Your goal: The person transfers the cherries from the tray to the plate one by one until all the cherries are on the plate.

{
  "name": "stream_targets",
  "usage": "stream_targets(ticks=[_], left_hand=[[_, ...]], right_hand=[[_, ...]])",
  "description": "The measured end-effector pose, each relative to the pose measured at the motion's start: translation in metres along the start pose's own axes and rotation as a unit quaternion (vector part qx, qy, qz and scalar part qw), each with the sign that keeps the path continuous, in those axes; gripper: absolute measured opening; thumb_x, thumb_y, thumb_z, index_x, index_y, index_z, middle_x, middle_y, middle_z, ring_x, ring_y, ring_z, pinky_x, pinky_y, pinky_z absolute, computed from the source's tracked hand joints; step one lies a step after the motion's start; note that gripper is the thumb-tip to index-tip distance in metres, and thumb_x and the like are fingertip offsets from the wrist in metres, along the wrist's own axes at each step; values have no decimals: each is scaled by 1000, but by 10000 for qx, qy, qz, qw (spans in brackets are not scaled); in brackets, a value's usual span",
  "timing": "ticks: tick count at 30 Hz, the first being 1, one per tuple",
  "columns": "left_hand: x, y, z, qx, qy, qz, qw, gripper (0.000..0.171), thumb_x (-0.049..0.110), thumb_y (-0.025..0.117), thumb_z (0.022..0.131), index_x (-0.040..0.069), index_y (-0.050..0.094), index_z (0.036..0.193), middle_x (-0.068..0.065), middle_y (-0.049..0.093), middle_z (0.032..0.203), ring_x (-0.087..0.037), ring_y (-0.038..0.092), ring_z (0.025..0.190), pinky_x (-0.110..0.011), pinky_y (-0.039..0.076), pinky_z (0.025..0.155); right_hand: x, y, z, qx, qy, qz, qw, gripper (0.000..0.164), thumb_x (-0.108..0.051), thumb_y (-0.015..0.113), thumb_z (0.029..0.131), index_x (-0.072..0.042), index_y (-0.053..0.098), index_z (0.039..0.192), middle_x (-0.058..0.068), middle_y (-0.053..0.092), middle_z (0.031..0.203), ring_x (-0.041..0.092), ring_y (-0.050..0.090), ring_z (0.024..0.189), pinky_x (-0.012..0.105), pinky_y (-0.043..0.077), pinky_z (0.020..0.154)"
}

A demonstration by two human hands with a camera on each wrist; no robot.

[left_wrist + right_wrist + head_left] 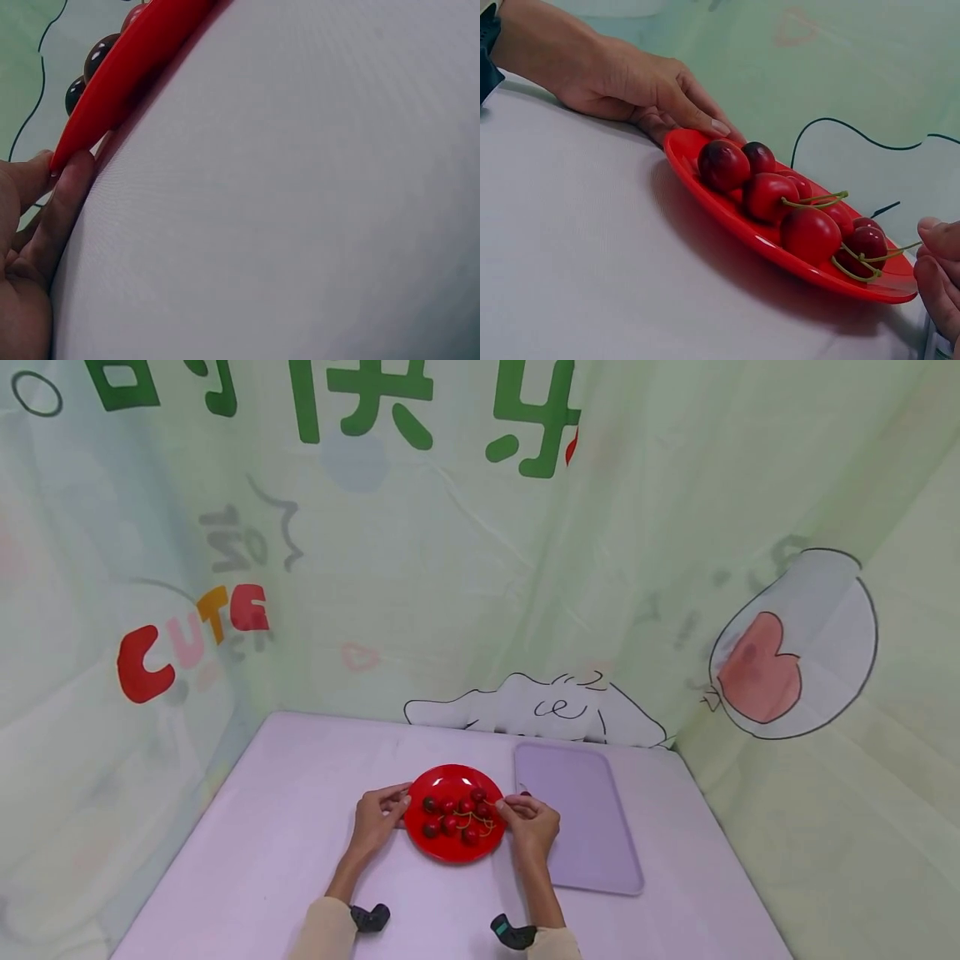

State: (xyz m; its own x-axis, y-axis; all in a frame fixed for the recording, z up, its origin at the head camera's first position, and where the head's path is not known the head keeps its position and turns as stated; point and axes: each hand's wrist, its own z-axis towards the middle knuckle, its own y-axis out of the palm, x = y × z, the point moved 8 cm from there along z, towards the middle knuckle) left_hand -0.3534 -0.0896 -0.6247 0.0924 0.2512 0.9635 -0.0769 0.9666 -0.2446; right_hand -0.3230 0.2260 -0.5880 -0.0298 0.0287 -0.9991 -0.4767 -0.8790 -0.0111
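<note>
A round red plate (452,857) holds several cherries (810,236), some bright red and some dark, with green stems. My left hand (375,822) grips the plate's left rim, thumb on top and fingers underneath, as the left wrist view shows from the side. At the right rim is my right hand (535,828). Its thumb and fingertip close on the end of a green stem (900,250) that runs to a cherry (865,247) still lying in the plate. Just past the right knuckles, part of another dark cherry (526,793) shows against the tray.
A flat lilac tray (588,827) lies right of the plate, partly under the right hand. Both rest on a pale table (300,827). A printed cloth (450,610) hangs behind and along both sides. Each wrist carries a black device (370,918).
</note>
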Motion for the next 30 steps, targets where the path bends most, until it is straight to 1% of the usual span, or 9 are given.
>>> stream_targets(ticks=[6, 10, 12, 17, 19, 23, 25, 27, 30], left_hand=[[-1, 1, -1, -39, -31, -19, 10000, 34, 8, 73, 105, 5, 75, 138, -17, 77, 112, -16, 71, 84, -14, 62, 67], [-3, 0, -1, -55, 12, -64, 10000, 33, 9, 73, 105, 5, 75, 138, -18, 77, 113, -14, 71, 82, -15, 62, 67], [-4, 0, 0, -48, 37, -73, 10000, 33, 9, 73, 105, 5, 76, 138, -18, 77, 113, -12, 71, 81, -16, 63, 67], [-3, -3, -1, -21, 73, -84, 9999, 33, 8, 74, 104, 6, 76, 137, -18, 77, 112, -10, 70, 79, -16, 63, 67], [-2, -3, -1, -33, 58, -114, 9999, 33, 8, 74, 104, 6, 77, 136, -18, 77, 112, -10, 70, 78, -16, 63, 67], [-2, -1, 0, -70, 50, -142, 9999, 33, 8, 74, 104, 6, 77, 136, -18, 77, 112, -11, 71, 79, -15, 62, 67], [-3, 0, 1, -70, 58, -152, 9998, 33, 8, 74, 103, 5, 76, 137, -18, 77, 112, -11, 70, 79, -15, 62, 67], [-3, 0, 2, -56, 63, -173, 9998, 34, 8, 74, 104, 5, 76, 137, -18, 77, 111, -11, 70, 79, -15, 62, 66], [-4, 0, 4, -52, 35, -181, 9998, 34, 8, 74, 104, 5, 76, 138, -18, 76, 111, -12, 70, 78, -15, 61, 66]], right_hand=[[-3, -12, -2, 281, -3, -131, 9995, 18, 1, 91, 85, 9, 81, 98, 13, 82, 84, 1, 72, 67, 12, 61, 68], [-11, -19, -3, 435, 7, 41, 9990, 18, 2, 89, 86, 11, 81, 99, 9, 82, 81, 1, 71, 65, 12, 61, 67], [-16, -23, -3, 486, -8, 196, 9986, 19, 1, 89, 87, 12, 80, 100, 9, 83, 81, 1, 72, 65, 12, 61, 66], [-26, -32, 1, 494, -117, 287, 9983, 25, -5, 90, 89, 13, 80, 101, 8, 83, 81, 1, 73, 65, 12, 60, 66], [-27, -35, 4, 491, -69, 314, 9983, 25, -6, 90, 89, 13, 80, 101, 6, 82, 80, 1, 73, 65, 12, 60, 66], [-28, -44, 8, 571, 111, 565, 9967, 20, -2, 89, 89, 12, 80, 100, 2, 81, 76, 4, 74, 64, 14, 61, 64], [-29, -49, 10, 629, 115, 645, 9959, 18, 0, 89, 89, 12, 81, 99, -1, 80, 73, 5, 74, 63, 15, 62, 64], [-32, -53, 11, 735, 96, 628, 9953, 20, -1, 89, 88, 13, 80, 100, -4, 79, 71, 5, 75, 63, 16, 62, 63], [-33, -60, 11, 806, 83, 603, 9949, 23, -2, 89, 89, 14, 80, 103, -5, 80, 73, 3, 75, 64, 15, 62, 64]])
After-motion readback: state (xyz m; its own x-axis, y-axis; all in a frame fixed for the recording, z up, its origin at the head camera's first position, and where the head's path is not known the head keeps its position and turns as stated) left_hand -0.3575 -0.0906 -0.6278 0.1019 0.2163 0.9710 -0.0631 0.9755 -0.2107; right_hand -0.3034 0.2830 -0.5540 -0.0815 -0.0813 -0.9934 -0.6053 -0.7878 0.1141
